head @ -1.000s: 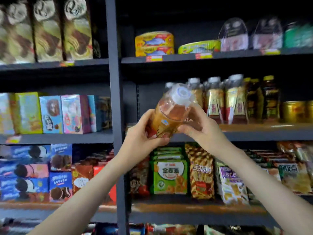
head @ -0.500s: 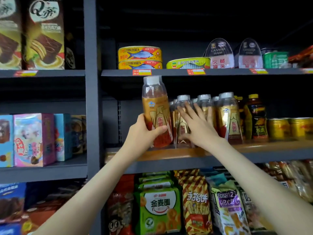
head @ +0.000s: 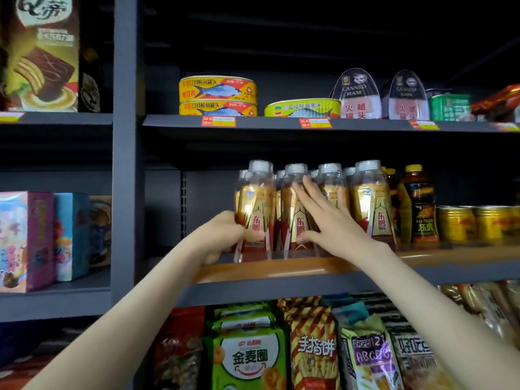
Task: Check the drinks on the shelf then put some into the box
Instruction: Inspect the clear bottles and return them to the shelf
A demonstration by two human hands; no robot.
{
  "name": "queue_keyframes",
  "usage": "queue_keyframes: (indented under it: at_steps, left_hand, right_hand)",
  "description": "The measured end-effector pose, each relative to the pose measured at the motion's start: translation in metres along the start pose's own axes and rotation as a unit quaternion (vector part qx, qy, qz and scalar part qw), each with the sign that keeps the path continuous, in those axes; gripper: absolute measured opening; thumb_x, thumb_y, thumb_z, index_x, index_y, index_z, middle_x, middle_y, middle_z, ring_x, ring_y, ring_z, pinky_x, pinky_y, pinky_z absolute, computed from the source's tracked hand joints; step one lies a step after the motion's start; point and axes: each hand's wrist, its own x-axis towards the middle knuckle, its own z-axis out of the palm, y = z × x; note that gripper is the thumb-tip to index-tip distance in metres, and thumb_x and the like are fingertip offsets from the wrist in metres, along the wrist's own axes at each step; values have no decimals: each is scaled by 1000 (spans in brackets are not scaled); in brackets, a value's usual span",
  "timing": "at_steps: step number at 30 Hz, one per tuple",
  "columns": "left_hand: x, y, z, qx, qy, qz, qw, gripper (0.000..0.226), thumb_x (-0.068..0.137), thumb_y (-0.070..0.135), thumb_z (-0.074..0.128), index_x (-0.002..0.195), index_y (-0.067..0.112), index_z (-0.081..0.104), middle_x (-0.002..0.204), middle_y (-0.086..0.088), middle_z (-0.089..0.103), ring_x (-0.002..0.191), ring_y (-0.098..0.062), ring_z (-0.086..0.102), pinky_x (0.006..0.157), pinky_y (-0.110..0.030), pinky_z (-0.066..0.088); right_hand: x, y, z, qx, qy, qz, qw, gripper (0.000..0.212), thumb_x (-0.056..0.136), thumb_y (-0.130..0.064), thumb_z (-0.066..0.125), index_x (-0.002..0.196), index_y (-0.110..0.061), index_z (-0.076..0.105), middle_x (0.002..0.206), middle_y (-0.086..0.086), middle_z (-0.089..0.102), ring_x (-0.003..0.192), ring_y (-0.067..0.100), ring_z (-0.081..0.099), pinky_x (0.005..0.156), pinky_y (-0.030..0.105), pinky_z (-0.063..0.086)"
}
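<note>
Four front-row drink bottles (head: 371, 204) stand upright on the middle shelf (head: 281, 271) in the head view, with more ranked behind them. The left hand (head: 225, 237) has its grip curled round the leftmost bottle (head: 257, 209), thumb across the label; whether the base rests on the shelf I cannot tell. The right hand (head: 329, 220) lies flat, fingers straight and spread against the next two bottles, holding nothing. Checking looks underway; no box is in view, so packing seems not yet begun.

Gold-labelled drink bottles (head: 254, 209) with white caps stand upright, side by side, at the shelf's (head: 281, 273) near edge.
</note>
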Motion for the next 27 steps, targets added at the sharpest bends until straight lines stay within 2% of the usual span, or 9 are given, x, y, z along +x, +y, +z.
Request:
queue_keyframes:
  at_steps: [3, 5, 8, 11, 13, 16, 18, 23, 27]
  left_hand:
    - [5, -5, -1, 28, -8, -20, 999, 15, 88, 16, 70, 102, 16, 65, 100, -2, 74, 104, -23, 66, 104, -47, 45]
    - [9, -4, -3, 154, -13, -19, 988, 36, 88, 32, 70, 118, 15, 60, 111, -1, 70, 106, -20, 63, 102, -41, 46]
    - [12, 2, 2, 299, 19, -18, 954, 86, 88, 43, 67, 151, 6, 20, 129, -6, 60, 112, -20, 59, 89, -26, 46]
    - [3, 5, 19, 333, 85, 31, 939, 113, 88, 36, 69, 150, 7, -20, 150, -19, 37, 125, -30, 52, 100, -34, 45]
    - [-5, 0, 30, 424, 168, 108, 883, 107, 88, 28, 70, 153, 8, -14, 158, -24, 15, 134, -41, 39, 107, -45, 39]
    - [-11, -5, 57, 507, 290, 229, 779, 89, 70, 12, 83, 144, -2, 37, 142, -37, 38, 120, -54, 48, 93, -61, 45]
    - [-18, 0, 87, 465, 312, 293, 775, 72, 68, 9, 82, 132, -6, 51, 134, -37, 47, 116, -54, 52, 92, -62, 45]
    - [-26, 23, 173, 397, 274, 409, 775, 54, 80, 7, 71, 129, -3, 53, 131, -30, 53, 116, -47, 54, 96, -55, 46]
    - [-26, 44, 249, 379, 224, 434, 786, 60, 75, 12, 77, 129, -2, 55, 130, -27, 55, 117, -45, 55, 98, -56, 45]
  right_hand:
    - [1, 4, 1, 0, -13, -12, 1000, 109, 87, -45, 64, 145, -31, -27, 151, -5, -36, 137, 8, -29, 110, 43, -23]
    - [2, 8, -1, 14, -32, -21, 999, 112, 85, -43, 67, 146, -34, -27, 149, -7, -39, 136, 7, -32, 109, 41, -26]
    - [2, 11, -4, 16, -55, -30, 998, 113, 85, -40, 69, 144, -39, -27, 145, -9, -43, 134, 6, -36, 106, 38, -28]
    - [-1, 9, -8, 22, -57, -30, 998, 108, 87, -34, 68, 146, -39, -22, 148, -9, -38, 135, 6, -32, 109, 41, -27]
    - [-5, 6, -15, 51, -42, -26, 997, 95, 92, -26, 63, 151, -37, -10, 154, -8, -28, 135, 3, -29, 114, 42, -22]
    - [-19, 5, -25, 57, 30, -30, 997, 72, 98, -20, 53, 154, -31, 9, 162, -5, -6, 142, 3, -17, 119, 38, -14]
    - [-35, 11, -29, 52, 78, -20, 995, 64, 99, -19, 50, 154, -28, 18, 162, -3, 5, 148, 9, -7, 118, 32, -10]
    - [-89, 51, -47, 52, 143, 26, 988, 55, 96, -11, 53, 147, -14, 36, 154, 6, 31, 143, 21, 25, 115, 29, 21]
    - [-144, 106, -69, 29, 129, 87, 987, 53, 98, -16, 52, 148, -19, 35, 155, 1, 30, 143, 16, 23, 110, 22, 22]
